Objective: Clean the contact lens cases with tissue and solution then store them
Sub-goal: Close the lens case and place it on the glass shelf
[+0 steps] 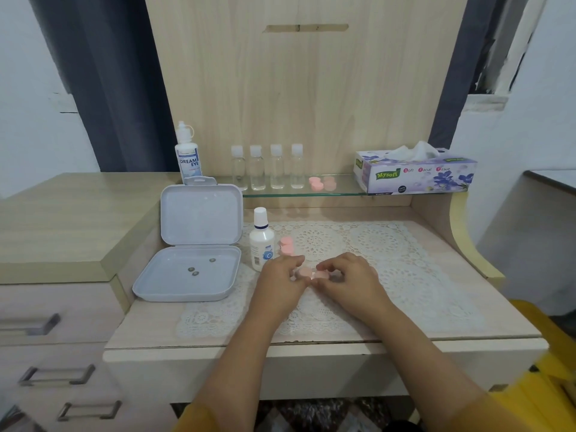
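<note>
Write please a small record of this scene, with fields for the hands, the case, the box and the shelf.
left hand: left hand pinches the pink plastic lens case
right hand: right hand grips the same case
surface: white lace mat
near: small white solution bottle; second pink lens case
box: open grey plastic box, three small round items inside
shelf: four clear bottles, tissue box

One head-worn camera looks forward and down from above the near edge of the desk [327,335], close over it (wide-angle, so edges bow). It faces the far wooden back panel [305,88], drawers [56,353] at left.
</note>
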Motion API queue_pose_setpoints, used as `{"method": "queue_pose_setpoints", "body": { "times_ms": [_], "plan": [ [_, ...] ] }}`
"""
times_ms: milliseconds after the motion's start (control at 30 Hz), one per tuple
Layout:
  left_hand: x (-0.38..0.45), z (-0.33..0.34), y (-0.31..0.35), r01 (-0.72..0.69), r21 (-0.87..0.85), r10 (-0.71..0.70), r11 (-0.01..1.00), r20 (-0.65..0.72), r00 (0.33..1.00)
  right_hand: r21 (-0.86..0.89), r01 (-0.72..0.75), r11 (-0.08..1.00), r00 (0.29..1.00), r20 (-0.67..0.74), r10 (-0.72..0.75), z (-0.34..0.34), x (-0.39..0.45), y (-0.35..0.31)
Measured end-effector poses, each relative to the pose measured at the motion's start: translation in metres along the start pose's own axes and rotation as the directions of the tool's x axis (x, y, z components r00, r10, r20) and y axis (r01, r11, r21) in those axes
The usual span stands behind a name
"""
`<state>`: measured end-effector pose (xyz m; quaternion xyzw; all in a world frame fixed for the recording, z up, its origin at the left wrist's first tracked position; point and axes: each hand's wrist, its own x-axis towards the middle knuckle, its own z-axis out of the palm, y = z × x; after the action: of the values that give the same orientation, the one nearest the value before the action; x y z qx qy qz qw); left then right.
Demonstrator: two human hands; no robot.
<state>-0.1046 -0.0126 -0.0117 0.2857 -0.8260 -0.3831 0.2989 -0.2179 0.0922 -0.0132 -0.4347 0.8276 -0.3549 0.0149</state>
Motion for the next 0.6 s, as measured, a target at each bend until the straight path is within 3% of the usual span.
{"method": "queue_pose_setpoints", "body": {
  "times_ms": [367, 600],
  "plan": [
    [0.0017, 0.0019, 0.0027, -0.061, 0.141, 0.058, 0.988, 0.022, 0.998, -0.011, -0.033, 0.999, 0.999, -0.038, 0.033, 0.0001, -0.0004, -0.0001],
    [0.0005, 0.0006, 0.0056, -0.078, 0.175, 0.075, 0.982, 0.022, 0.997, 0.063, 0.019, 0.998, 1.0, -0.002, -0.019, 0.0009, 0.0013, 0.0028]
  ]
}}
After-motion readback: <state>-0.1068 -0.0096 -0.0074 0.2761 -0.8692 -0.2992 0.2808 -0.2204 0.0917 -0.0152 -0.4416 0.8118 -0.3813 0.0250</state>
